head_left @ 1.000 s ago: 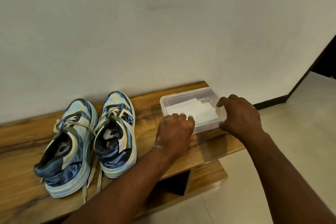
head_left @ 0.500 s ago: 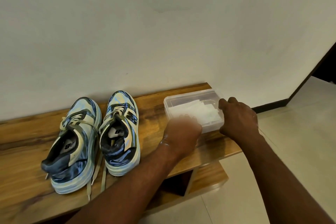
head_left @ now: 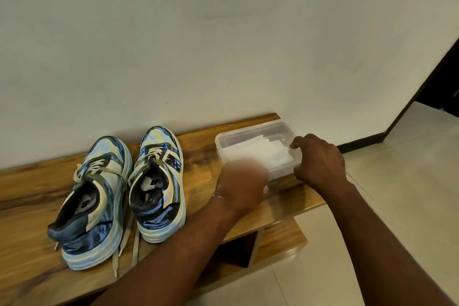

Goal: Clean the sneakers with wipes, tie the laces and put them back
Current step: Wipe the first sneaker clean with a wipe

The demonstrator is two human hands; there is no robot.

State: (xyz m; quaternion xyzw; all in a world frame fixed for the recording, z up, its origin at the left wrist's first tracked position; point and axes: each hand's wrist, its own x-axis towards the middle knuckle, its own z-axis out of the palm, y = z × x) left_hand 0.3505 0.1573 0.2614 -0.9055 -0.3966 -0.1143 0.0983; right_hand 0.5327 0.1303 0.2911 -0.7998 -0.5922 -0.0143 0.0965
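A right hand (head_left: pixel 320 160) is gripping the clear wipe box's (head_left: pixel 224 149) rim while the blurred left hand (head_left: pixel 244 181) (grasp unclear) is reaching the wipes (head_left: pixel 263 151), likely soft, light, best pinched by a corner.

My left grip (head_left: pixel 244 182) is motion-blurred; I can't tell what it holds. It hides the near corner of the box (head_left: pixel 257 131). The table (head_left: pixel 29 278) runs off-frame left.

This looks like a home entryway. A low wooden bench (head_left: pixel 44 196) with an open shelf (head_left: pixel 273 243) beneath stands against a plain pale wall (head_left: pixel 223 45), 2 sneakers (head_left: pixel 124 194) rest on it, pale floor tiles (head_left: pixel 397 206) spread to the right, and a dark doorway (head_left: pixel 442 87) opens far right.
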